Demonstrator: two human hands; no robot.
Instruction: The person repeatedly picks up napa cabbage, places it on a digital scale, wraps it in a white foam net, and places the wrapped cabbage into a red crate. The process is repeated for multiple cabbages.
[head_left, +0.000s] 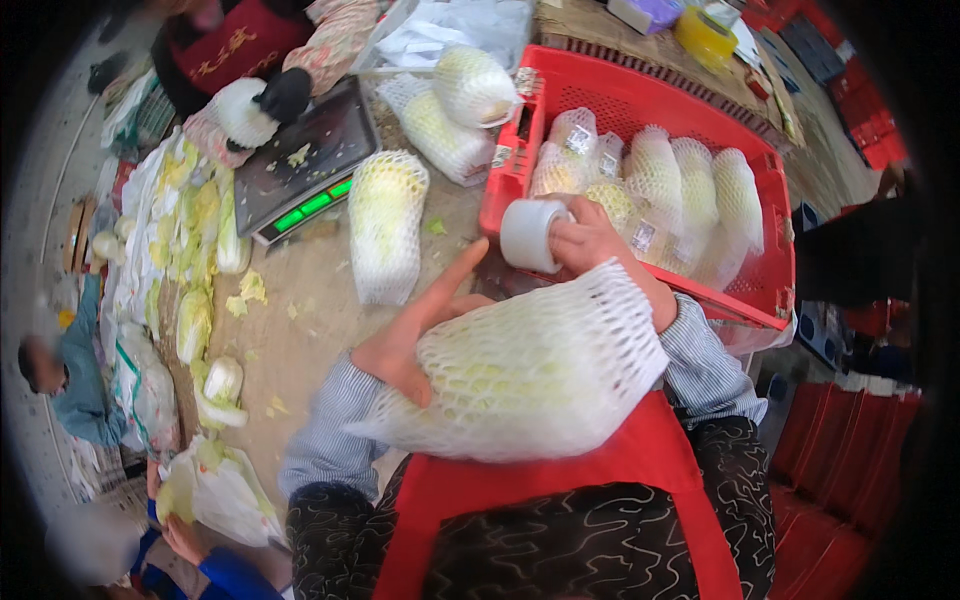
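A napa cabbage in a white foam net sleeve (525, 375) lies on its side close against my red apron. My left hand (412, 330) holds its left end, the thumb on the near side and one finger pointing out towards the tape. In my right hand (600, 244) is a roll of clear tape (529, 236), gripped with the fingers through its core. My right wrist is just behind the sleeve's open right end. Past the left hand, another netted cabbage (388, 225) rests on the table (315, 322).
A red plastic crate (645, 82) holds several netted cabbages, some with printed labels. At the left is a digital scale (307, 165) under a co-worker's gloved hand (247, 112). Trimmed cabbages and loose leaves (195, 322) line the table's left side. Two netted cabbages (476, 86) are stacked beside the crate.
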